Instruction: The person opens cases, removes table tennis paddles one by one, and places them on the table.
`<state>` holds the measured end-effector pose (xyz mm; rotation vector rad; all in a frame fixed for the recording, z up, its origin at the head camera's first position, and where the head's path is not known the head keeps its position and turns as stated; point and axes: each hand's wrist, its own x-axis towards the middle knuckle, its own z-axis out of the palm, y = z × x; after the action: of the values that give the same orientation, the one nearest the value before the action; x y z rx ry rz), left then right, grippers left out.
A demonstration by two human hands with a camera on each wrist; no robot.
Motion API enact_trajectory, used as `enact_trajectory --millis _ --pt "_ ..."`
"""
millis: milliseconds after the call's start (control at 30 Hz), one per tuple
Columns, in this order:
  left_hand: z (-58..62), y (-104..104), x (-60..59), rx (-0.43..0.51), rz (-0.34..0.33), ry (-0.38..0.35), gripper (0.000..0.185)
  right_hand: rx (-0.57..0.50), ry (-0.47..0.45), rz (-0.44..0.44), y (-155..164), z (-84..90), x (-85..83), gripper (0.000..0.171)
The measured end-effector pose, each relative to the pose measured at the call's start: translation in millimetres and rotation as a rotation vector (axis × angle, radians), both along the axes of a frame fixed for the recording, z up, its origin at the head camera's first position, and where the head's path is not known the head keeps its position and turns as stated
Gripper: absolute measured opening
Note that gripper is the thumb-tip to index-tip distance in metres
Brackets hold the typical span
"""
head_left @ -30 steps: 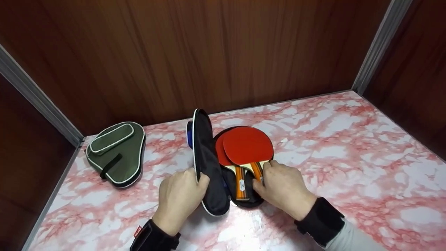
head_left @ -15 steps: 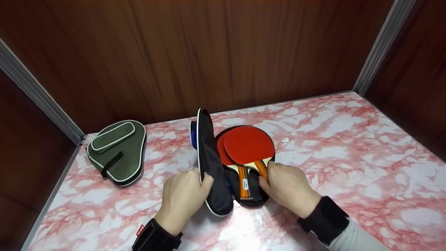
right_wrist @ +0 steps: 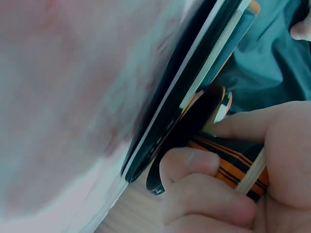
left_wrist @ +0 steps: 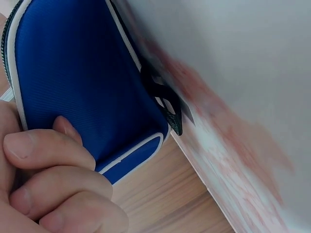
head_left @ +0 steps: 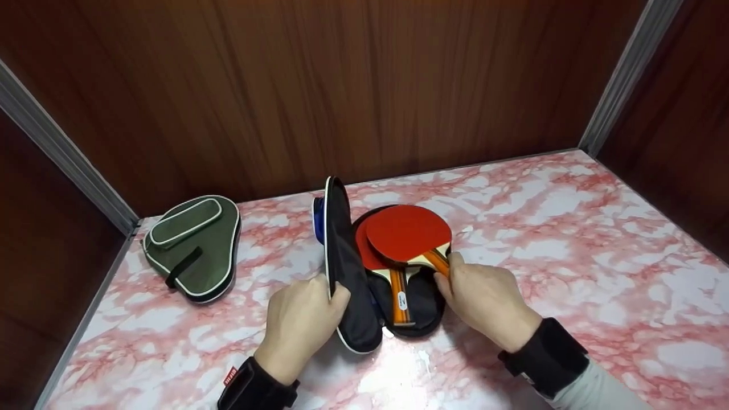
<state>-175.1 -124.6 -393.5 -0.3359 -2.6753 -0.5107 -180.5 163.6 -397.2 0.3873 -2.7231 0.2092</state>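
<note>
A blue and black paddle case [head_left: 418, 296] lies open on the pink marbled table [head_left: 569, 239]. My left hand [head_left: 302, 319] grips its raised lid [head_left: 342, 256], blue on the outside [left_wrist: 77, 82], and holds it upright. Two red table tennis paddles lie in the case. My right hand [head_left: 484, 299] grips the orange-striped handle [right_wrist: 233, 165] of the upper paddle [head_left: 407, 233], whose handle now points out over the case's right rim. The lower paddle [head_left: 398, 293] stays flat in the case, handle toward me.
A green zipped paddle case [head_left: 193, 247] lies at the back left of the table. Dark wooden walls [head_left: 342, 85] close off the back and both sides, with metal corner strips [head_left: 626, 74]. Open marbled surface stretches to the right.
My right hand has swung the upper paddle's handle to the right, away from the lower paddle's handle. The left hand and the lid have stayed put.
</note>
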Motion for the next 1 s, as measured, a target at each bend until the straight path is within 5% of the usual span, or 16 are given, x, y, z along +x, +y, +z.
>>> enact_trajectory --millis 400,567,1000 --pt "0.7 -1.0 1.3 -0.005 0.006 0.014 0.039 -0.01 -0.137 0.094 38.0 5.9 -9.0 0.029" --pt "2.1 -0.4 0.9 0.0 0.003 0.02 0.039 -0.015 -0.124 0.089 68.7 12.5 -16.6 0.026" --pt "-0.4 1.2 -0.4 0.004 0.0 0.004 0.038 0.013 -0.062 -0.113 167.5 11.4 -46.1 0.034"
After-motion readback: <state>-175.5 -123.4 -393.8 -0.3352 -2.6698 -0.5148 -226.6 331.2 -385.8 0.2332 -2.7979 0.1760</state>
